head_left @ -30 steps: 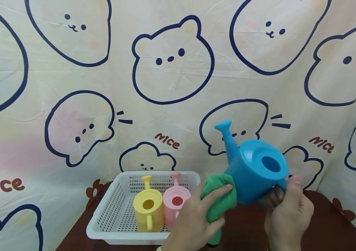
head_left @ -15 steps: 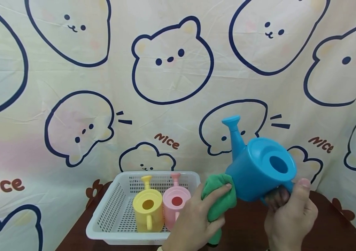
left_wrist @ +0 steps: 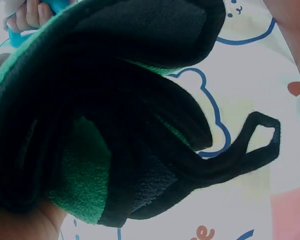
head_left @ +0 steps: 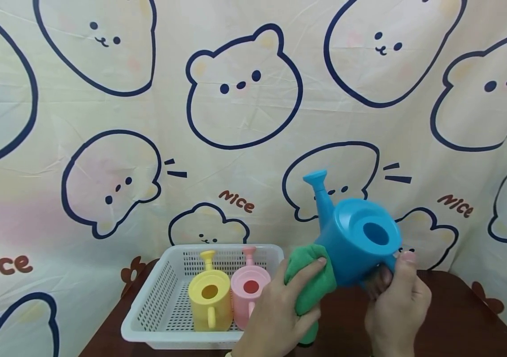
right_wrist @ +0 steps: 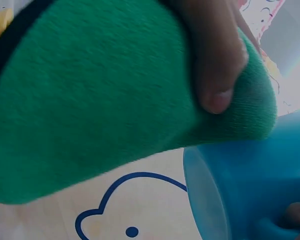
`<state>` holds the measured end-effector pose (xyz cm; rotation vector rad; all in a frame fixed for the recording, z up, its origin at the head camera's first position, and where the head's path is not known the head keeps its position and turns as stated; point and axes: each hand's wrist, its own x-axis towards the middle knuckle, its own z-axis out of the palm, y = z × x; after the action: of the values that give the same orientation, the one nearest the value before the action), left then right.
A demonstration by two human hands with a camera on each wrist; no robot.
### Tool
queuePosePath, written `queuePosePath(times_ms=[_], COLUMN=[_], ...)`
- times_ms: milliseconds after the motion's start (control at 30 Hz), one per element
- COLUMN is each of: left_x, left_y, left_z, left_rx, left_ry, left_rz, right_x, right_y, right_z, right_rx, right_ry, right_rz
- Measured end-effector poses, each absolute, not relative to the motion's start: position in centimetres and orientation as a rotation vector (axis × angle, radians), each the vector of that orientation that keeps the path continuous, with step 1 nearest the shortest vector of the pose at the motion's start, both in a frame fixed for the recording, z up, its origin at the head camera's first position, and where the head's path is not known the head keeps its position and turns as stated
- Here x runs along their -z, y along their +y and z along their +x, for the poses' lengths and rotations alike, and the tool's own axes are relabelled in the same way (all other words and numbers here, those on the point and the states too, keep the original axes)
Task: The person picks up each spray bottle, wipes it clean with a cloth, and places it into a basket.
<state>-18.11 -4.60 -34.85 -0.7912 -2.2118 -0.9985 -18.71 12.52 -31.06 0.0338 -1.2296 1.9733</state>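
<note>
A blue toy watering can (head_left: 347, 253) is held in the air, tilted, its spout pointing up and to the left. My right hand (head_left: 398, 302) grips its handle from the right. Bunched in my left hand (head_left: 276, 310) is a green towelling cloth (head_left: 308, 280), touching the left lower side of the can. The left wrist view shows the folded cloth (left_wrist: 85, 175) with dark edging and a hanging loop (left_wrist: 265, 132). In the right wrist view, a finger presses the cloth (right_wrist: 105, 100) against the can's wall (right_wrist: 260, 165); the can's base is also visible there.
On the dark brown table (head_left: 463, 317) a white perforated plastic basket (head_left: 151, 333) stands to the left. Inside are a yellow watering can (head_left: 218, 310) and a pink one (head_left: 246, 287), side by side. A curtain (head_left: 244, 119) with cartoon bears hangs behind.
The blue watering can and my right hand swung right and slightly up, then came back left, now a little left of where they began. My left hand with the cloth stayed nearly still.
</note>
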Motion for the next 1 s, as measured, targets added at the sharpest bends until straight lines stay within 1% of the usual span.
queuePosePath(times_ms=[367,633,1000], left_x=[34.93,34.9,35.01], left_y=[-4.25,-4.07,-4.19], left_z=[-17.91,-17.81,-17.87], left_rx=[0.986,0.957,0.912], left_ry=[-2.099,-2.069,-2.079], left_rz=[-0.741,-0.693,-0.69], right_x=[31.18,31.3,31.34], right_y=[11.92,11.73,12.23], right_z=[-18.68,-18.59,-18.64], right_rx=[-1.93,-1.867,-1.758], right_ry=[-1.404,-1.524,-1.725], right_rz=[-0.013,0.008,-0.053])
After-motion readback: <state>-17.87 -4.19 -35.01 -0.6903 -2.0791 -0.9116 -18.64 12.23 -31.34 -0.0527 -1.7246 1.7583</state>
